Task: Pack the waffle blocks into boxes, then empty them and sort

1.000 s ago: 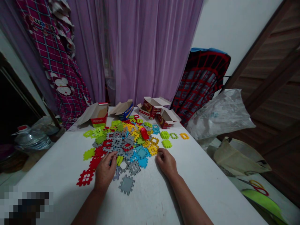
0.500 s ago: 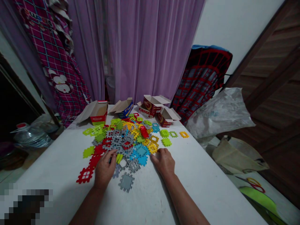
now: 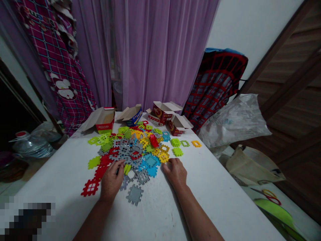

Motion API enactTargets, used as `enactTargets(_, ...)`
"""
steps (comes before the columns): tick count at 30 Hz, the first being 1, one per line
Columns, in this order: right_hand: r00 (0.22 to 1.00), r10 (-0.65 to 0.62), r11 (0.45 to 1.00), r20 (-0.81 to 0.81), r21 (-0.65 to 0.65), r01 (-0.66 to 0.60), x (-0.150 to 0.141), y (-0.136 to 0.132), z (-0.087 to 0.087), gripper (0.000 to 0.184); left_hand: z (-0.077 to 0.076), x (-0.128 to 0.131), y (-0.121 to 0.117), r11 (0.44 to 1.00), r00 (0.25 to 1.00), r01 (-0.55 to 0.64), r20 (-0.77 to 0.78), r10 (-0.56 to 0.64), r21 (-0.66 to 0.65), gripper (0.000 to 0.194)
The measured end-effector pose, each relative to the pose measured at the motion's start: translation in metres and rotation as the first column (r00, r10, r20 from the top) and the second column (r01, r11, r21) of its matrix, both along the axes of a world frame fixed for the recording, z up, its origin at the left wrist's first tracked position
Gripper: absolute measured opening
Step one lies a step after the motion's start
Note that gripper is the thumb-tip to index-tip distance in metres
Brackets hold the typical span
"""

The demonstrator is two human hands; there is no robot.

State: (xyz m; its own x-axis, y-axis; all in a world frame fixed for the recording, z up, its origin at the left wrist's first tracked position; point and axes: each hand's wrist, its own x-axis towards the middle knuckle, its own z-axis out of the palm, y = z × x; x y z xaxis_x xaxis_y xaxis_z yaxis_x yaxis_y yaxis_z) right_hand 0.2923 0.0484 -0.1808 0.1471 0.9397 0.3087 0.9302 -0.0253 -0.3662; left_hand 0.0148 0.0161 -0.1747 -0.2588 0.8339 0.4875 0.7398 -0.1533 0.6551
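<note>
From the head view, the left hand's grip (image 3: 112, 180) is curled down over the near edge of a heap of interlocking plastic tiles (image 3: 135, 150); whether it closes on a piece, I cannot tell. The right hand's grip (image 3: 175, 173) lies open, its fingertips (image 3: 172, 161) on the white desk (image 3: 160, 214) just beside a yellow tile (image 3: 164, 157). A grey tile (image 3: 134, 194) lies between the hands, on the person's side of the heap. Opened cardboard boxes (image 3: 160, 113) stand beyond the heap.
</note>
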Motion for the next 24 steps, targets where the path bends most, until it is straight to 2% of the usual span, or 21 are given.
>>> enactTargets(3,0.998,-0.013,0.999,-0.056,0.044,0.016,0.014,0.0,0.002,0.029,0.0,-0.001,0.0,1.0,1.0,0.014,-0.003,-0.014,-0.002,0.034)
enactTargets(5,0.993,-0.067,0.994,-0.095,0.081,0.074,0.031,0.002,0.003,0.032,0.0,-0.001,0.0,1.0,1.0,0.002,-0.009,-0.002,0.0,0.034)
enactTargets(8,0.963,-0.222,0.967,-0.151,0.088,0.237,0.069,0.009,0.004,0.038,-0.003,-0.004,0.001,1.0,1.0,-0.004,-0.023,0.004,0.004,0.034)
enactTargets(11,0.903,-0.395,0.912,-0.17,0.042,0.408,0.108,0.021,0.003,0.043,-0.01,-0.007,0.003,1.0,1.0,0.006,-0.022,-0.005,0.012,0.034)
enactTargets(13,0.872,-0.459,0.882,-0.168,0.031,0.471,0.128,0.031,0.003,0.043,-0.017,-0.009,0.004,1.0,1.0,-0.008,-0.02,0.009,0.025,0.035)
enactTargets(18,0.855,-0.504,0.862,-0.118,-0.008,0.507,0.16,0.062,0.007,0.045,-0.03,-0.014,0.007,1.0,0.999,-0.03,-0.037,0.03,0.0,0.038)
enactTargets(24,0.858,-0.508,0.861,-0.08,-0.05,0.505,0.177,0.094,0.011,0.044,-0.027,-0.017,0.006,0.991,0.991,-0.105,-0.092,0.098,-0.08,0.039)
